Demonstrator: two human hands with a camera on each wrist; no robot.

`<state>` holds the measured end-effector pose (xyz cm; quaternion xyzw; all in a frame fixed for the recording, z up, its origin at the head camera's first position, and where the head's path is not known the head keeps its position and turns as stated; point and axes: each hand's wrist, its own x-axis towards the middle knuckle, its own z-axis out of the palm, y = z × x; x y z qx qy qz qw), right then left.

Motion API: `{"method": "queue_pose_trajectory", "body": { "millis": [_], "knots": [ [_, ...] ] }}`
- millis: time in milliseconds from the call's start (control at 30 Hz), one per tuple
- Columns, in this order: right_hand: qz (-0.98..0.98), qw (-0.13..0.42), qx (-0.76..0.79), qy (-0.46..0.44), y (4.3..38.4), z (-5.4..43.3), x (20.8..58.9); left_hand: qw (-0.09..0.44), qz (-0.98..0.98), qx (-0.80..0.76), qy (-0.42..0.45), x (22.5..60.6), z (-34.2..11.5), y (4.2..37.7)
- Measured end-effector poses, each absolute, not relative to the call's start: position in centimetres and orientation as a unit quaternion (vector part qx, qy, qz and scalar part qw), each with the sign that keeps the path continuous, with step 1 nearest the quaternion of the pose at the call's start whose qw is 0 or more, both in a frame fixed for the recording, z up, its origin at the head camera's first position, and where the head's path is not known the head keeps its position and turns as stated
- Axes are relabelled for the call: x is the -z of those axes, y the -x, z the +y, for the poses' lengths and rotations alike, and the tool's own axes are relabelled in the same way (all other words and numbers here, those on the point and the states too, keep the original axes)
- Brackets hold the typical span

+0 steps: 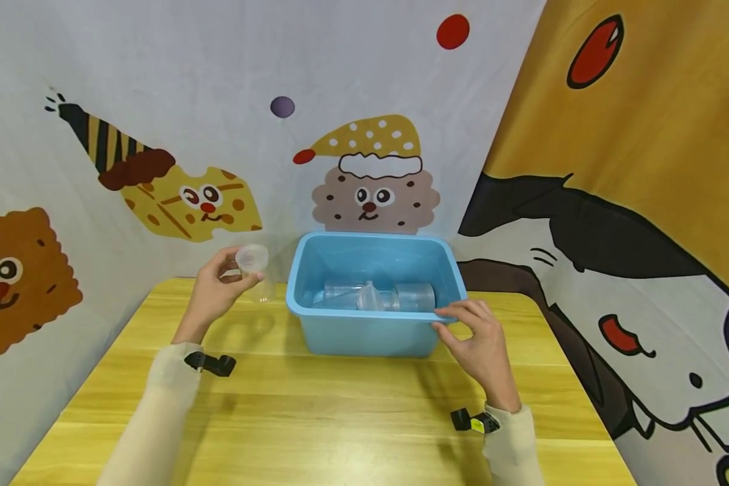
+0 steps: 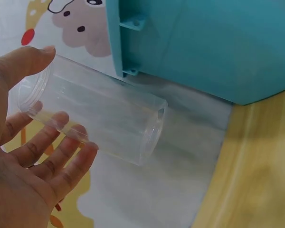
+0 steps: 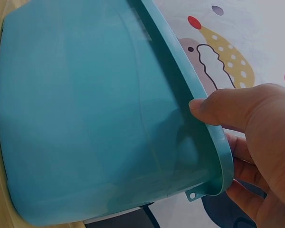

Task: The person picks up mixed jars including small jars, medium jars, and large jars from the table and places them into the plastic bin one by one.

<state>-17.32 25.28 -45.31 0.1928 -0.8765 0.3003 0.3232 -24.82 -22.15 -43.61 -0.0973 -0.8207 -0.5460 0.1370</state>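
A clear plastic jar (image 2: pixel 104 109) with a round lid is gripped near its lidded end by my left hand (image 1: pixel 217 287), thumb on one side and fingers on the other. It hangs upright just left of a blue plastic bin (image 1: pixel 364 334). My right hand (image 1: pixel 476 341) pinches the bin's near right rim, with the thumb (image 3: pixel 206 110) outside and the fingers over the edge. Inside the bin lie several clear containers, among them a jar (image 1: pixel 414 297) on its side; their overlap hides how many there are.
The bin stands at the back of a yellow wood-grain table (image 1: pixel 340 418). Behind it hangs a white cloth (image 1: pixel 206 61) printed with cartoon figures, and an orange, black and white printed cloth (image 1: pixel 644 250) is on the right.
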Motion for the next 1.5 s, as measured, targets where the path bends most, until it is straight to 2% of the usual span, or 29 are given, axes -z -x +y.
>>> {"method": "queue_pose_trajectory", "body": {
  "millis": [433, 900, 1500],
  "knots": [
    [-0.877, 0.322, -0.3, -0.195, 17.4, 25.2, 45.3, 0.153, -0.835, 0.517, 0.112, 40.0, -21.7, 24.9],
    [-0.876, 0.324, -0.3, -0.193, 17.5, 25.3, 45.3, 0.135, -0.844, 0.505, 0.119, 36.8, -19.8, 26.0],
    [-0.876, 0.322, -0.301, -0.194, 17.4, 25.3, 45.3, 0.14, -0.864, 0.437, 0.207, 33.6, -16.1, 28.0]
  ]
}}
